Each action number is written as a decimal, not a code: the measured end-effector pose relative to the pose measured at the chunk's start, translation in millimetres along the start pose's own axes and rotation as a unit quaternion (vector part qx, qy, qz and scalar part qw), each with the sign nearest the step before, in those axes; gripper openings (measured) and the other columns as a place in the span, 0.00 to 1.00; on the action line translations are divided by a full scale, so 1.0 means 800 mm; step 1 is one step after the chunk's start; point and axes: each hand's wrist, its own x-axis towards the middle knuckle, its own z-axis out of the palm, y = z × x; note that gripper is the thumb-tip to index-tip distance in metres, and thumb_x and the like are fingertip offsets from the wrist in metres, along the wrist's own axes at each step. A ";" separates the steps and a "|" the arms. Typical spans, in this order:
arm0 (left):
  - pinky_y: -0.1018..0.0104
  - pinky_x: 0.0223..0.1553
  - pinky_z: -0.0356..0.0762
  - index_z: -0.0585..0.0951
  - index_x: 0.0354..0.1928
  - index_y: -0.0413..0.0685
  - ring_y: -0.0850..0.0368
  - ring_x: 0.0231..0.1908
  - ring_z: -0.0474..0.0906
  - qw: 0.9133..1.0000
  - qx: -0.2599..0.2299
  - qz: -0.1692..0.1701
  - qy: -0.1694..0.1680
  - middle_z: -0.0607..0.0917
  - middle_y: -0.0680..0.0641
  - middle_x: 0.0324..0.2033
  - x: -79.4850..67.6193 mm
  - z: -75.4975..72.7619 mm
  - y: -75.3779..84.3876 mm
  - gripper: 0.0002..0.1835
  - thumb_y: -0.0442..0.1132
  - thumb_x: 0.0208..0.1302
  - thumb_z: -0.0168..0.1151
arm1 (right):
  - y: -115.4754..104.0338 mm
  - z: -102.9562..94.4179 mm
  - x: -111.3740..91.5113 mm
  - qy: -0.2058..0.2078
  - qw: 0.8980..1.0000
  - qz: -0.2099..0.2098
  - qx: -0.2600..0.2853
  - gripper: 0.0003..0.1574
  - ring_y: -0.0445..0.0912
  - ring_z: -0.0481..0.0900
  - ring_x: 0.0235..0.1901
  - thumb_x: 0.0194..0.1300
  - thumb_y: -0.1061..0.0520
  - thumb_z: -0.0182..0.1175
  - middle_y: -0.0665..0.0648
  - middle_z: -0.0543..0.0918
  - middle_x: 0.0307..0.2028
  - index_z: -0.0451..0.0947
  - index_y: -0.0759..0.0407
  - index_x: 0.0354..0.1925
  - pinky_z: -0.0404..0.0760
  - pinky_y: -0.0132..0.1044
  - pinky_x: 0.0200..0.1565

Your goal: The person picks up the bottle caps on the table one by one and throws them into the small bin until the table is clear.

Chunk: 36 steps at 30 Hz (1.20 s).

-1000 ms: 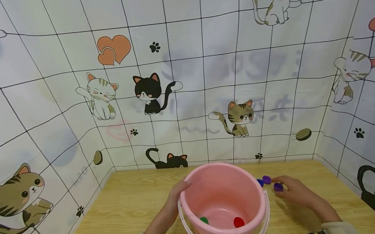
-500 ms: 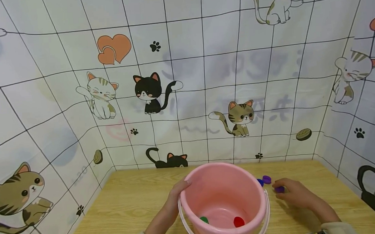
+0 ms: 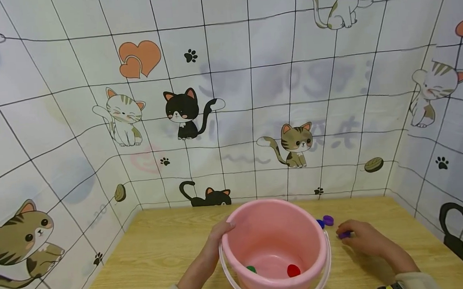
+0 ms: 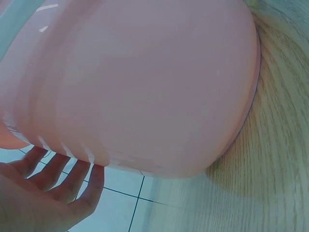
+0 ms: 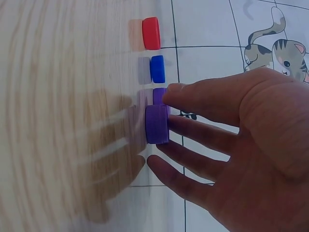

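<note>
A pink bucket stands tilted toward me on the wooden table, a green cap and a red bottle cap inside it. My left hand grips its left side, thumb over the rim; in the left wrist view the fingers lie along the outer wall. On the right, my right hand reaches down to a ribbed purple bottle cap on the table. The extended fingers lie behind this cap, and the thumb is at its side.
Farther back lie a second purple cap and a blue cap, partly behind the bucket. Another red cap shows in the right wrist view. The bucket's white handle hangs down in front. Cat-print wall sheeting borders the table.
My right hand's fingers have drawn the near purple cap slightly toward me, away from the other purple cap. The left hand and bucket have stayed in place.
</note>
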 end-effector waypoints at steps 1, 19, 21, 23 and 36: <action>0.67 0.58 0.74 0.72 0.72 0.49 0.57 0.51 0.82 1.000 0.000 0.002 0.003 0.84 0.39 0.56 0.000 0.000 0.001 0.32 0.53 0.70 0.46 | 0.000 -0.001 0.000 0.001 1.000 0.000 0.001 0.10 0.59 0.85 0.46 0.60 0.63 0.70 0.62 0.87 0.47 0.86 0.60 0.42 0.83 0.50 0.49; 0.68 0.53 0.79 0.73 0.71 0.48 0.57 0.47 0.83 1.000 -0.017 0.002 -0.001 0.85 0.40 0.54 0.002 -0.005 0.001 0.31 0.49 0.70 0.45 | -0.002 -0.006 0.003 -0.032 0.997 0.054 0.033 0.12 0.58 0.84 0.47 0.60 0.65 0.69 0.58 0.87 0.45 0.87 0.63 0.44 0.83 0.56 0.51; 0.67 0.51 0.79 0.72 0.72 0.48 0.57 0.45 0.84 1.000 -0.021 0.000 -0.003 0.85 0.40 0.53 0.002 -0.005 0.001 0.31 0.49 0.69 0.44 | 0.000 -0.006 0.002 -0.036 0.997 0.055 0.032 0.13 0.57 0.84 0.47 0.59 0.65 0.69 0.58 0.87 0.45 0.87 0.62 0.44 0.83 0.55 0.51; 0.67 0.50 0.80 0.73 0.71 0.46 0.58 0.44 0.84 1.000 -0.021 -0.001 0.000 0.86 0.40 0.51 0.002 -0.007 0.000 0.31 0.49 0.69 0.44 | 0.002 -0.005 0.003 -0.040 0.997 0.055 0.026 0.13 0.56 0.84 0.46 0.58 0.65 0.69 0.57 0.88 0.45 0.87 0.62 0.44 0.83 0.54 0.50; 0.67 0.52 0.79 0.74 0.70 0.47 0.55 0.46 0.83 1.000 -0.013 0.005 0.007 0.83 0.35 0.55 0.002 -0.005 0.000 0.31 0.49 0.69 0.43 | 0.003 -0.005 0.005 -0.055 0.995 0.079 0.020 0.18 0.48 0.82 0.43 0.52 0.68 0.69 0.54 0.87 0.42 0.86 0.60 0.44 0.83 0.47 0.46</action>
